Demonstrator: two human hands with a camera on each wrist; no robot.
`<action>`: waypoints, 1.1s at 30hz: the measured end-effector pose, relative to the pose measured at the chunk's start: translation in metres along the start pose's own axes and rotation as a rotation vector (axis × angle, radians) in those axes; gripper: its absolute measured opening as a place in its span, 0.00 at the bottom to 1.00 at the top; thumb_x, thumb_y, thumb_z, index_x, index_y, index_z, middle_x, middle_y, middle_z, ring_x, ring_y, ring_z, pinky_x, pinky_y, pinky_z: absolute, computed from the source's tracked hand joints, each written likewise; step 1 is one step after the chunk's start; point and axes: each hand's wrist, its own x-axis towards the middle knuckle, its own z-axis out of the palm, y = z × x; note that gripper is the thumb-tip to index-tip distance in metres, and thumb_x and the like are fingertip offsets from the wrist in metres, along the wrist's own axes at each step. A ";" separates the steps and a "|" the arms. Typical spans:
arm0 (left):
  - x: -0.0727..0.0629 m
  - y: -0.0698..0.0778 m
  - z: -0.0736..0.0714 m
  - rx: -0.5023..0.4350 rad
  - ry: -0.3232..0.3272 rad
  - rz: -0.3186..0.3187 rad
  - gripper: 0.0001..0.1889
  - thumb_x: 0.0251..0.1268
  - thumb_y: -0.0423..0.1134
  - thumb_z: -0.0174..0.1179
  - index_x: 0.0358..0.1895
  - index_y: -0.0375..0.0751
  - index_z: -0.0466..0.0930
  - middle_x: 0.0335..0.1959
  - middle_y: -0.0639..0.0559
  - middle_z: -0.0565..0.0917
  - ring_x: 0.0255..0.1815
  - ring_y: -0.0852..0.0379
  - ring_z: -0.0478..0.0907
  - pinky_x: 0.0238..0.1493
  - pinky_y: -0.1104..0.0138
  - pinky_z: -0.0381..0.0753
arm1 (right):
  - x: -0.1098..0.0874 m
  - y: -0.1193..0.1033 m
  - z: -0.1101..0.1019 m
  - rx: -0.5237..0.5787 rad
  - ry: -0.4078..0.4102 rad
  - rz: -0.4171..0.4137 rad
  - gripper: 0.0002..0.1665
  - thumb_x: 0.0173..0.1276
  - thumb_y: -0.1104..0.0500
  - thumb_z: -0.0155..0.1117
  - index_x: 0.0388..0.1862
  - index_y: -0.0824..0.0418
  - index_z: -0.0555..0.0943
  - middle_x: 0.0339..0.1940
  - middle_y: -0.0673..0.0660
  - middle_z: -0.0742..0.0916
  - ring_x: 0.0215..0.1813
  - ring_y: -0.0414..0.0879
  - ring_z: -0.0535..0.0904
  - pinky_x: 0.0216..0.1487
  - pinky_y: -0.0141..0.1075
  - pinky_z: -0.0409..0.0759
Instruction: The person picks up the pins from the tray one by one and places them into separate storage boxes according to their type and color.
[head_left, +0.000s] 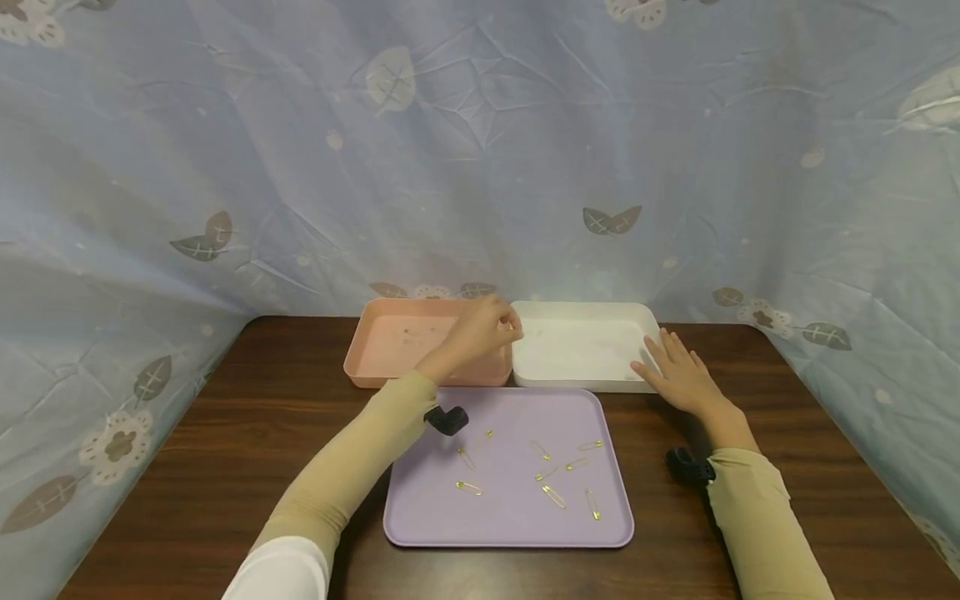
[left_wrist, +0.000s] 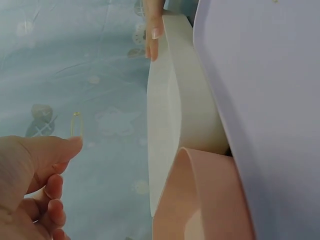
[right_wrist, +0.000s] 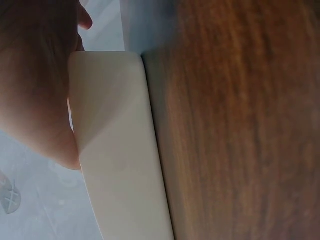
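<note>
From the head, the purple tray (head_left: 510, 527) spreads loose pins (head_left: 593, 504) apart, presumably for easy picking; the right hand (head_left: 678, 379), fingers extended, is at the white tray's (head_left: 577, 385) three o'clock. From the left wrist, at nine o'clock, the left hand (left_wrist: 32, 167) pinches a safety pin (left_wrist: 76, 114) endwise, likely leaving the rest clear. From the right wrist, the right hand meets the rim, perhaps for steadying.

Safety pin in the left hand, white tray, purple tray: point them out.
Safety pin (left_wrist: 76, 114): left wrist view, on its capped end.
White tray (head_left: 585, 386): head view, on the front wall.
Purple tray (head_left: 510, 523): head view, on the bare floor.
</note>
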 end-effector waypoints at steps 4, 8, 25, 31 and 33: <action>0.015 0.005 0.004 0.023 -0.010 -0.041 0.07 0.64 0.44 0.64 0.36 0.45 0.85 0.40 0.46 0.78 0.43 0.53 0.71 0.45 0.61 0.73 | -0.001 0.001 0.000 0.014 0.008 -0.004 0.48 0.74 0.32 0.40 0.79 0.63 0.48 0.80 0.71 0.45 0.80 0.68 0.38 0.72 0.70 0.39; 0.028 0.008 0.008 0.041 0.003 -0.055 0.08 0.66 0.46 0.63 0.38 0.46 0.85 0.41 0.46 0.78 0.44 0.52 0.71 0.47 0.60 0.73 | 0.001 0.001 0.002 0.010 0.007 -0.006 0.48 0.75 0.32 0.39 0.79 0.63 0.47 0.80 0.70 0.44 0.80 0.68 0.37 0.72 0.70 0.39; 0.079 0.021 0.036 0.098 0.019 -0.094 0.07 0.65 0.46 0.63 0.37 0.49 0.86 0.44 0.52 0.81 0.50 0.54 0.75 0.56 0.60 0.74 | 0.002 0.002 0.006 0.009 0.014 -0.005 0.48 0.75 0.32 0.39 0.79 0.62 0.48 0.80 0.70 0.44 0.80 0.68 0.37 0.72 0.69 0.38; 0.094 0.032 0.046 0.139 0.030 -0.113 0.07 0.66 0.45 0.63 0.38 0.49 0.86 0.44 0.54 0.83 0.50 0.55 0.77 0.52 0.62 0.78 | 0.002 0.004 0.004 0.012 0.011 -0.004 0.47 0.75 0.32 0.39 0.79 0.62 0.48 0.80 0.70 0.44 0.80 0.68 0.36 0.72 0.69 0.38; 0.098 0.034 0.048 0.148 0.036 -0.123 0.07 0.66 0.45 0.62 0.38 0.48 0.86 0.44 0.54 0.83 0.50 0.55 0.77 0.51 0.63 0.78 | 0.001 0.004 0.003 0.017 0.013 -0.008 0.47 0.75 0.33 0.39 0.79 0.63 0.48 0.80 0.70 0.43 0.80 0.67 0.36 0.72 0.70 0.38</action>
